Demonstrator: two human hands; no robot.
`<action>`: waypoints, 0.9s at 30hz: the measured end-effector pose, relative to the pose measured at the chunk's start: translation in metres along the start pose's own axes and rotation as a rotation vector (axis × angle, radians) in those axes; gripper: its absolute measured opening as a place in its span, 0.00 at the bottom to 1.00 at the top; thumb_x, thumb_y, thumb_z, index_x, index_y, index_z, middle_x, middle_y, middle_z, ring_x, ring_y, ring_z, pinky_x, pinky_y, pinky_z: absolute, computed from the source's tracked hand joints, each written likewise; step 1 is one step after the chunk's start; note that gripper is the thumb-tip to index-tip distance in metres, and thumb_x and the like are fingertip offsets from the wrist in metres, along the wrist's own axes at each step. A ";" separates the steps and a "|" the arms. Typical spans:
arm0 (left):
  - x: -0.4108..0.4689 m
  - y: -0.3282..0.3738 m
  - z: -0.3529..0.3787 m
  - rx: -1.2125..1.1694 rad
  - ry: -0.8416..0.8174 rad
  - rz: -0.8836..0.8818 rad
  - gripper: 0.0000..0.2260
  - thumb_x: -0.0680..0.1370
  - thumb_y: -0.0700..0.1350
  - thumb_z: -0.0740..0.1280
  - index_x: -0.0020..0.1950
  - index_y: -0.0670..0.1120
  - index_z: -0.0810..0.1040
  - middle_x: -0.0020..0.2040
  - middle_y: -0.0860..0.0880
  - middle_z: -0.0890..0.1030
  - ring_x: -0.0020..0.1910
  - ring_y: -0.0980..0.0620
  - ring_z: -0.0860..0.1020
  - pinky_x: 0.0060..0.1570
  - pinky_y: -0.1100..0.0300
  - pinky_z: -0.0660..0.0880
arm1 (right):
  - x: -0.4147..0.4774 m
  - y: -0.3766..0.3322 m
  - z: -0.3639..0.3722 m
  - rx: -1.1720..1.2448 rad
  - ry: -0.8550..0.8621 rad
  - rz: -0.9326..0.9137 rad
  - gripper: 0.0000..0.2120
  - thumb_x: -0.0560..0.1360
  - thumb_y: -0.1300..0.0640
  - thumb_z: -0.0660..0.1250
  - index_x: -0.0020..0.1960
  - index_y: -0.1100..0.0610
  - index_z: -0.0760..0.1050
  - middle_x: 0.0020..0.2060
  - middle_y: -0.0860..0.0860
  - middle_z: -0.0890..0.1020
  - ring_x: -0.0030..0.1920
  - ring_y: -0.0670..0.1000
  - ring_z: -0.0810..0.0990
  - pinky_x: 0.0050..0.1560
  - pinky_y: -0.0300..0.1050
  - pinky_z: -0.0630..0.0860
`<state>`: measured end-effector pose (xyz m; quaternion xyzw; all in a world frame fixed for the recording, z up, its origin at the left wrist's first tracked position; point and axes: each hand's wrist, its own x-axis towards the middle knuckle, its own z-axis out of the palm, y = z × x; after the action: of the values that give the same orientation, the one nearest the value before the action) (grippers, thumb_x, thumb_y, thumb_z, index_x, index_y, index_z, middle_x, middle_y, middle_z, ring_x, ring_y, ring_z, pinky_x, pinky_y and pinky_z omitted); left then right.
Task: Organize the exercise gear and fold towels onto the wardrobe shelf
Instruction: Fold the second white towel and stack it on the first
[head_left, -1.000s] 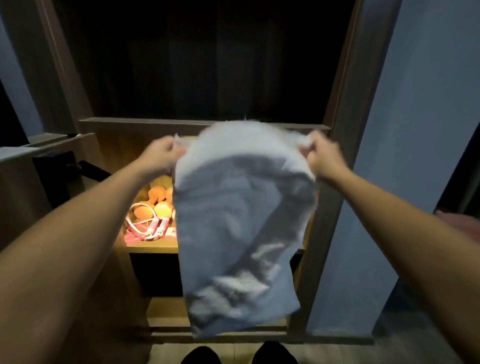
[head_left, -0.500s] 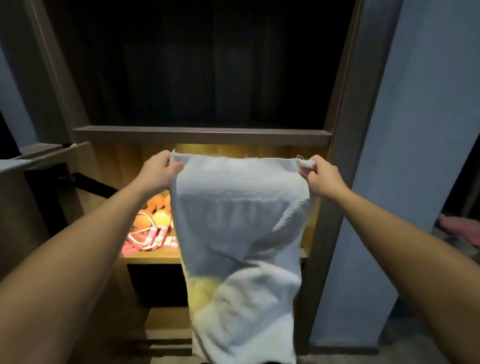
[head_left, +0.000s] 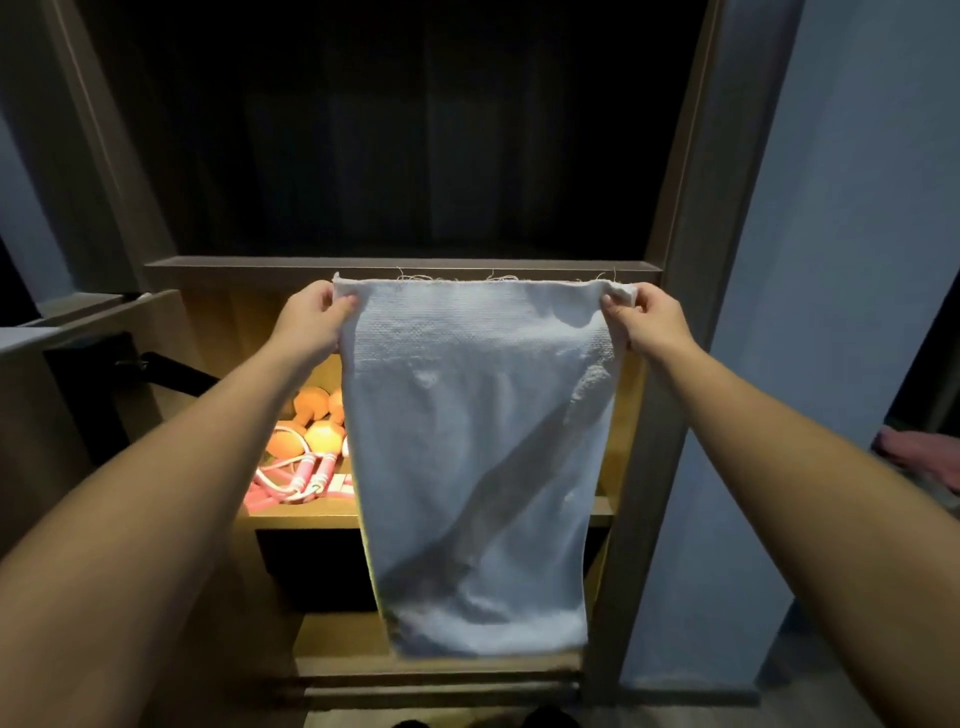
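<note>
Now the white towel hangs full length in front of the open wardrobe, stretched flat along its top edge, with a diagonal crease running down its lower half. The left hand pinches the top left corner between thumb and curled fingers, and the right hand pinches the top right corner the same way. Hanging so, the towel hides most of the lit shelf behind it. On the shelf's uncovered left end lie orange dumbbells, and in front of them a pink jump rope with white cord. The towel's top edge sits just below the upper shelf board, above which the compartment is dark. A black bar juts in from the left. A blue wall stands to the right of the wardrobe post.
</note>
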<state>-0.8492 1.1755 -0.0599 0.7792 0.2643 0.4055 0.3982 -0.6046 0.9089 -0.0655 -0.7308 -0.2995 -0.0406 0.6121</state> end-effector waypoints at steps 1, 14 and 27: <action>-0.004 0.000 -0.003 -0.006 0.000 0.004 0.08 0.82 0.48 0.62 0.58 0.47 0.74 0.55 0.48 0.79 0.51 0.50 0.78 0.46 0.56 0.78 | -0.004 0.000 -0.001 0.042 -0.008 -0.005 0.06 0.77 0.53 0.68 0.42 0.50 0.74 0.37 0.47 0.77 0.38 0.45 0.75 0.34 0.35 0.71; -0.153 -0.033 -0.029 -0.276 0.111 -0.065 0.05 0.80 0.51 0.65 0.46 0.52 0.76 0.44 0.53 0.81 0.44 0.53 0.79 0.41 0.58 0.77 | -0.163 0.014 -0.019 0.232 0.000 0.106 0.07 0.74 0.44 0.70 0.47 0.47 0.79 0.45 0.45 0.83 0.49 0.47 0.81 0.40 0.39 0.77; -0.321 -0.017 -0.043 -0.181 0.515 0.243 0.11 0.82 0.56 0.59 0.54 0.48 0.69 0.44 0.52 0.75 0.41 0.59 0.75 0.41 0.63 0.73 | -0.307 -0.001 -0.034 0.212 0.334 -0.248 0.08 0.77 0.43 0.65 0.48 0.47 0.74 0.40 0.40 0.78 0.39 0.36 0.77 0.39 0.28 0.74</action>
<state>-1.0574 0.9662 -0.1947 0.6378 0.2240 0.6567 0.3344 -0.8456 0.7589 -0.1870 -0.6032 -0.2843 -0.2042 0.7166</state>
